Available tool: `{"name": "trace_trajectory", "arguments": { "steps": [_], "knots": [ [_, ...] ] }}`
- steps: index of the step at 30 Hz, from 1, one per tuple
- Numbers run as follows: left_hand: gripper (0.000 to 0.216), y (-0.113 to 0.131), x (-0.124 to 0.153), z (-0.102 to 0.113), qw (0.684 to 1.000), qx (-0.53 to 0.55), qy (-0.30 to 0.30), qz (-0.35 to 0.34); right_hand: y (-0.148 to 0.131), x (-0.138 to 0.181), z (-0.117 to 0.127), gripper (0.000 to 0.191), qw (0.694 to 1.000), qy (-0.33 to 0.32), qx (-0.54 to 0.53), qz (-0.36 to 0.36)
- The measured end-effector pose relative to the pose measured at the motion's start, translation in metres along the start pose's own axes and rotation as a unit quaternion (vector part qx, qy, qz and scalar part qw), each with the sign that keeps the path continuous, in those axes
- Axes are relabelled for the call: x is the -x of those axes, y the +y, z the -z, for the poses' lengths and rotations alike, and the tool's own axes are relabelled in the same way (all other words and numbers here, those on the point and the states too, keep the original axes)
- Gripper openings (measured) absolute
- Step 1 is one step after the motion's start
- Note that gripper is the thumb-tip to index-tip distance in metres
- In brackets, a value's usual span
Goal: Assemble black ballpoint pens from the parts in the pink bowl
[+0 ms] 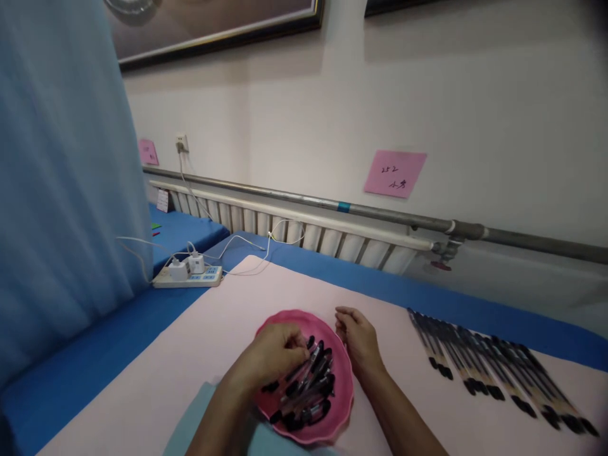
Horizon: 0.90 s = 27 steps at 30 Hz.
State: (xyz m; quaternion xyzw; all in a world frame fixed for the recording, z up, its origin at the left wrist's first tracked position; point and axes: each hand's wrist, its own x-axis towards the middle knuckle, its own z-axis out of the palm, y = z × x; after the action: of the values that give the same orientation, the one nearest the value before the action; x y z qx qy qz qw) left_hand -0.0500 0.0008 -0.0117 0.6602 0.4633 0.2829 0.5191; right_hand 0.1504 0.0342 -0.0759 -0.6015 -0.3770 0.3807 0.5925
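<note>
A pink scallop-edged plate [342, 405] holds a heap of clear-barrelled pens [311, 386] with black caps. Over its upper left part is my left hand [280, 351], thumb and fingers pinched together on a pen at the top of the heap; part of that pen is hidden by the fingers. My right hand [358, 339] rests just beyond the plate's right rim, fingers loosely bent and a little apart, with nothing visible in them. Farther right, several similar pens [494, 367] lie side by side in a slanting row, black ends toward me.
A pale pink sheet [213, 342] covers part of the blue table [107, 345]. At the left stands a power strip [187, 278] with white chargers and cables. A blue curtain [71, 177] hangs alongside. Behind run a radiator [327, 239] and a metal pipe [294, 196].
</note>
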Motion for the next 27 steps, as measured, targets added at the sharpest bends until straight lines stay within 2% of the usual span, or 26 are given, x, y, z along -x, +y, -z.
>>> {"name": "trace_trajectory", "arguments": {
  "steps": [3,6,10,15,18,22,27],
  "knots": [
    [0.013,-0.002,-0.001,0.0,0.985,-0.166,0.027,0.047,0.0,-0.008,0.016,0.024,0.999,-0.019,-0.025,-0.017],
    [0.013,-0.004,-0.002,-0.004,0.965,-0.245,0.036,0.085,0.0,-0.017,0.023,0.023,0.998,-0.032,-0.034,-0.032],
    [0.009,-0.006,0.0,-0.01,0.953,-0.281,0.028,0.108,0.003,-0.019,0.014,0.02,0.997,-0.057,-0.023,-0.043],
    [0.021,-0.008,0.001,-0.01,0.933,-0.332,0.041,0.136,0.005,-0.015,0.008,0.017,0.996,-0.077,0.004,-0.041],
    [0.031,-0.007,0.0,-0.012,0.936,-0.332,0.038,0.112,0.003,-0.015,0.009,0.017,0.996,-0.08,0.012,-0.038],
    [0.02,-0.007,-0.001,-0.016,0.933,-0.353,0.021,0.074,0.0,-0.014,0.01,0.018,0.996,-0.081,0.028,-0.034],
    [0.014,-0.008,-0.001,-0.012,0.926,-0.362,0.033,0.104,-0.001,-0.011,0.009,0.017,0.995,-0.079,0.055,-0.028]
  ]
}}
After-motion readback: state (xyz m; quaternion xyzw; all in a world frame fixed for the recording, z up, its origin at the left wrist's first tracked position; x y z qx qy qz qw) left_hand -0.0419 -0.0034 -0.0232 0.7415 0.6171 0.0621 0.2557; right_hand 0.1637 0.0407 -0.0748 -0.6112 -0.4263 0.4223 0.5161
